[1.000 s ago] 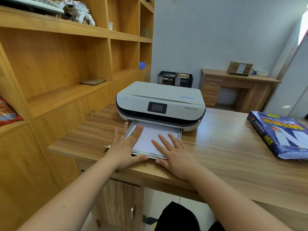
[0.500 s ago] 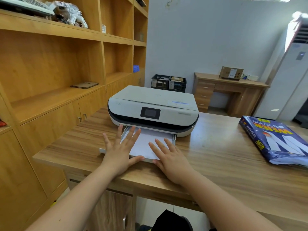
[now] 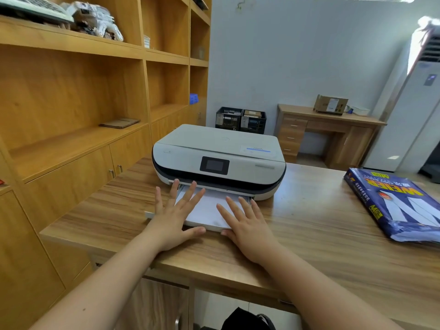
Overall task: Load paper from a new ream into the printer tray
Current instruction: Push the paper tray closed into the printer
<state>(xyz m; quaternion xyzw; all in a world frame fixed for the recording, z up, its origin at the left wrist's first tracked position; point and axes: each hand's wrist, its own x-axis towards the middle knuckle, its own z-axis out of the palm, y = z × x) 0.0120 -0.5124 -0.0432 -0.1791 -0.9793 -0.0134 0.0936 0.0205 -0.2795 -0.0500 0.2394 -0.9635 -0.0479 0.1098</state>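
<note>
As the white paper-filled pull-out tray [image 3: 209, 216] slid further (roughly half remained out) | left hand [image 3: 172, 219], right hand [image 3: 247, 226] pressed flat, fingers spread | loading nearly done

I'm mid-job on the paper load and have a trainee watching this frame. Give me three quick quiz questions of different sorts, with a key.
1. True or false: the printer tray is fully shut inside the printer.
2. Multiple choice: where is the paper ream? A) on the shelf B) on the desk, to the person's right C) on top of the printer.
3. Fill in: the left hand and right hand lie flat with fingers ____ over the white paper.

Key: 1 false, part of it sticks out; 2 B; 3 spread.
</note>
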